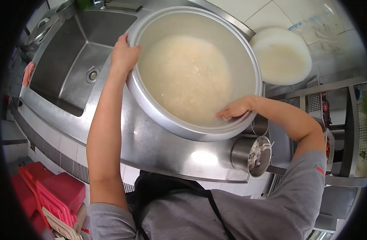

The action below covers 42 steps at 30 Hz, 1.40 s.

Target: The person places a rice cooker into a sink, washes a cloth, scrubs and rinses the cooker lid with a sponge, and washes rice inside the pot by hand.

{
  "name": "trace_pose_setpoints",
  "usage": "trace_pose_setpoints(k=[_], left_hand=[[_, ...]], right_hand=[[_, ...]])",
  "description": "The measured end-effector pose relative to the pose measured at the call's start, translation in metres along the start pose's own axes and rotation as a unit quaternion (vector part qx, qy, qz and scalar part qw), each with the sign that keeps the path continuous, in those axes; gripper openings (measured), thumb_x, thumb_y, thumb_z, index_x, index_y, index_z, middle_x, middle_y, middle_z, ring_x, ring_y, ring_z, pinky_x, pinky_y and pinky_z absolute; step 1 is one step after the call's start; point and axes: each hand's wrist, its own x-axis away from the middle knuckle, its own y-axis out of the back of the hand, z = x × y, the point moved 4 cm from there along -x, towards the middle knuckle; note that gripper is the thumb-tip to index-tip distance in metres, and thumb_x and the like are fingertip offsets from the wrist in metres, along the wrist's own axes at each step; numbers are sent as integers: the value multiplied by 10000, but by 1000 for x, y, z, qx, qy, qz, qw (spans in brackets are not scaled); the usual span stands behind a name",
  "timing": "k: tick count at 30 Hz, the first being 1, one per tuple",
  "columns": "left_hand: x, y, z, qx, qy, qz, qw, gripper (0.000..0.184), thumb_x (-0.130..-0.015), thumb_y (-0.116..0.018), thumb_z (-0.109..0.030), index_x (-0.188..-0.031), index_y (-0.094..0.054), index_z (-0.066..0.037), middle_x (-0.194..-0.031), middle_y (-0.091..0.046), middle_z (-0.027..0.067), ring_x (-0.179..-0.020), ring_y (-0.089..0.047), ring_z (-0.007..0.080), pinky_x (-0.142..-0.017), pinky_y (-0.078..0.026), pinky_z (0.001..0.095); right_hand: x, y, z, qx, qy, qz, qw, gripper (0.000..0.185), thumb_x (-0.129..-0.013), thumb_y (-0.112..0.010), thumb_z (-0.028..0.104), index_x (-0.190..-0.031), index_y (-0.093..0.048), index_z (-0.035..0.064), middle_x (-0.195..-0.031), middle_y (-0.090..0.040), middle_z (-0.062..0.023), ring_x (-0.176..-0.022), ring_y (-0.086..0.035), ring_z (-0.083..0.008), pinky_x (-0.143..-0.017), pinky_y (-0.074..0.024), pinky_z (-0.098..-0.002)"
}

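Observation:
A large round metal pot (253, 60) stands tilted on the steel counter. Inside it is cloudy whitish liquid (187, 76) with pale, lumpy bits; I cannot tell what they are. My left hand (124, 55) is closed on the pot's left rim, with the thumb pointing inward. Over the lower right rim reaches my right hand (236, 108), its slightly bent fingers at the liquid's edge and the fingertips partly hidden. Nothing plainly shows in its grasp. Near my right forearm, a small steel pot (240, 155) holds pale pieces.
To the left is a steel sink (57, 68) with a drain. A white basin (305, 60) of cloudy liquid sits at the back right. A metal rack (349, 132) with baskets stands on the right. Red plastic containers (61, 192) are at lower left, below the counter (167, 148).

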Motion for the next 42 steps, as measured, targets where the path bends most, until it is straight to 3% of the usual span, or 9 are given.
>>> trace_pose_setpoints(k=[6,8,11,16,20,27,30,37,42], left_hand=[[-1,-1,0,8,9,18,1000,621,-646,-587,-168,-1208,-397,14,-1112,-518,211,-1022,-517,303,-863,-404,333],[2,0,-1,16,20,23,999,622,-645,-589,-168,-1207,-397,15,-1106,-522,211,-1016,-520,306,-861,-404,333],[1,-2,-2,46,12,12,999,609,-649,-591,-169,-1199,-404,16,-1099,-522,220,-1020,-517,312,-868,-398,333],[2,-3,-7,-64,-18,-10,998,572,-676,-566,-148,-1201,-396,7,-1099,-512,237,-1040,-493,334,-881,-386,348],[5,-1,-10,-102,-12,-20,994,524,-699,-548,-140,-1185,-410,-2,-1088,-515,221,-1021,-490,357,-863,-392,382],[76,-39,-102,6,-523,84,848,461,-680,-626,-217,-1098,-514,-59,-1120,-494,137,-1038,-447,324,-885,-336,435],[149,-65,-151,90,-709,224,663,508,-666,-631,-355,-1090,-514,-100,-1057,-537,124,-1000,-487,304,-841,-391,410],[53,-104,-101,-230,-565,286,739,309,-702,-596,-318,-944,-550,-131,-841,-583,69,-754,-567,242,-735,-417,387],[39,-114,-45,-549,-318,329,699,354,-682,-618,-248,-1005,-554,-120,-930,-595,77,-867,-568,244,-753,-432,375]], right_hand=[[36,85,-55,421,-262,-184,849,476,-747,-495,162,-1201,-440,28,-1196,-470,-138,-1151,-392,-302,-1010,-202,-440],[38,86,-76,485,-112,-401,769,437,-695,-514,143,-1121,-522,49,-1131,-520,-131,-1098,-442,-321,-940,-264,-529],[18,11,-19,289,-31,35,956,303,-751,-451,209,-957,-587,33,-986,-573,-177,-942,-531,-318,-818,-395,-436],[-65,-5,99,137,88,-85,983,310,-739,-464,252,-839,-618,2,-863,-601,-191,-817,-569,-321,-746,-433,-409],[-102,67,175,128,283,-520,796,218,-682,-545,226,-782,-612,44,-801,-598,-170,-789,-568,-333,-710,-450,-411],[-115,202,125,-74,309,-671,669,238,-709,-527,271,-791,-628,72,-836,-613,-170,-767,-584,-312,-684,-461,-402],[-58,196,140,-111,-10,-481,869,238,-739,-489,216,-787,-621,23,-651,-579,-112,-595,-565,-227,-584,-451,-380],[-60,131,81,-301,167,-411,844,331,-760,-414,256,-695,-586,-19,-587,-549,-126,-539,-555,-180,-498,-446,-353],[-63,152,-29,-272,-70,-578,766,404,-803,-440,338,-711,-545,-41,-562,-560,-129,-431,-554,-217,-415,-444,-318]])
